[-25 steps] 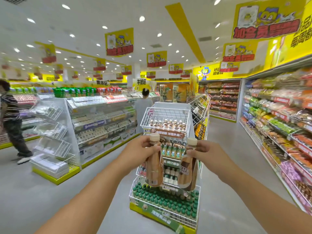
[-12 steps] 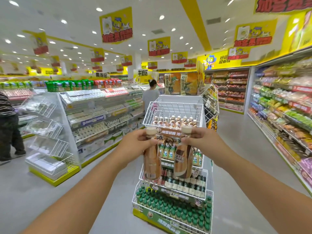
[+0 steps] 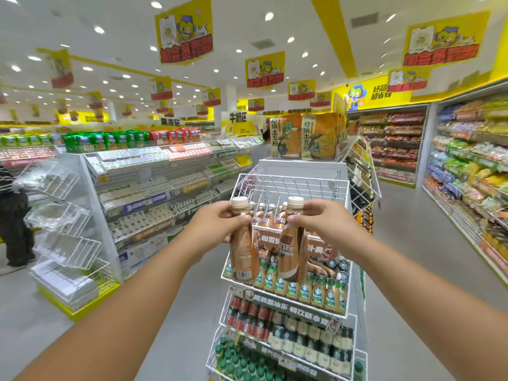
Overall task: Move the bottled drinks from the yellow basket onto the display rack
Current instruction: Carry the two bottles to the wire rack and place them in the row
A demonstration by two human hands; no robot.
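My left hand (image 3: pixel 220 225) has its fingers clamped round the neck of one coffee bottle (image 3: pixel 243 254), and my right hand (image 3: pixel 323 224) grips a second bottle (image 3: pixel 292 254) likewise. Both hang upright, side by side, before the top wire basket (image 3: pixel 291 185) of the display rack (image 3: pixel 354 320).

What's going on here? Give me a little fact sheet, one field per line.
place: shop aisle
left hand: grips a brown bottle by its neck
right hand: grips a second brown bottle by its neck
bottles: upright, side by side, in front of the rack
display rack: white wire, tiered
top basket: a row of similar bottles at its front
lower tiers: full of other bottled drinks
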